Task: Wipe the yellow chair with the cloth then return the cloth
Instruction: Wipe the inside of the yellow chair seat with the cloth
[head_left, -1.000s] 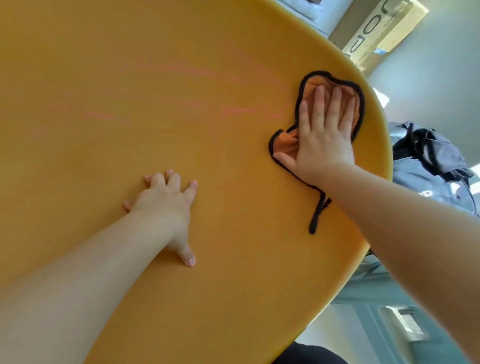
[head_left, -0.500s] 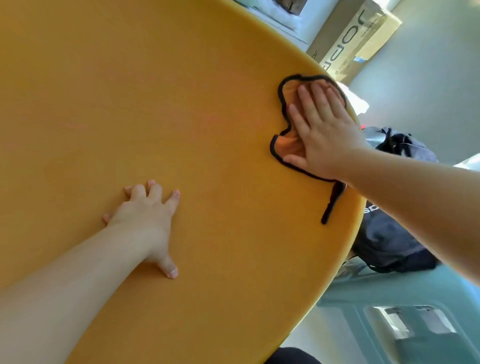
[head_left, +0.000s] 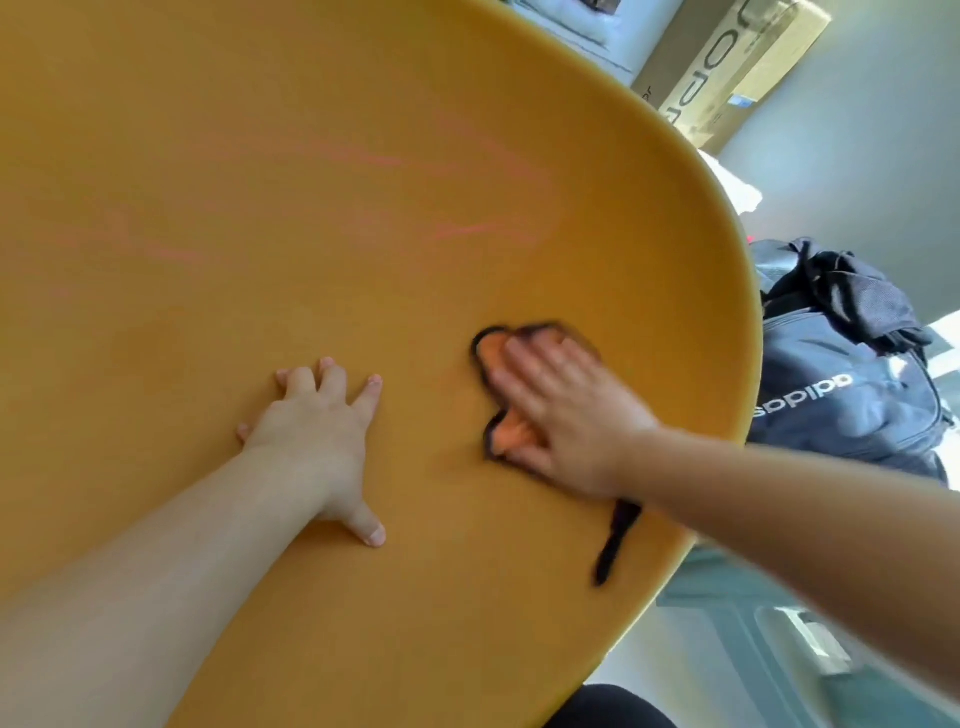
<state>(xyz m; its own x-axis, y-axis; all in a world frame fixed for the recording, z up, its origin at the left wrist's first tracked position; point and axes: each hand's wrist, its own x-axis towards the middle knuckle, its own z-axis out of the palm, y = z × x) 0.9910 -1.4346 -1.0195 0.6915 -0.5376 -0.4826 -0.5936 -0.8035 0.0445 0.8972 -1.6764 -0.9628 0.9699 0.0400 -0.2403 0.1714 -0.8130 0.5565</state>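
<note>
The big yellow chair (head_left: 363, 182) fills most of the view, and both hands are on its smooth seat. The right hand (head_left: 566, 415) lies flat on the orange cloth (head_left: 506, 434), near the right edge of the chair. Its grip is apart: the fingers are straight and push the cloth down so that it rubs the seat well. The cloth and this hand look blurry, so I think a wipe is going on right now. A black loop (head_left: 615, 540) from the cloth sticks out under the wrist. The left hand (head_left: 311, 431) sits just left of the cloth, not touching it. Its grip is apart too, with fingers spread on the bare seat, likely to hold the chair steady. A dark backpack (head_left: 852, 395) and a cardboard box (head_left: 727, 67) are on the far right. The cloth has not gone back yet.
</note>
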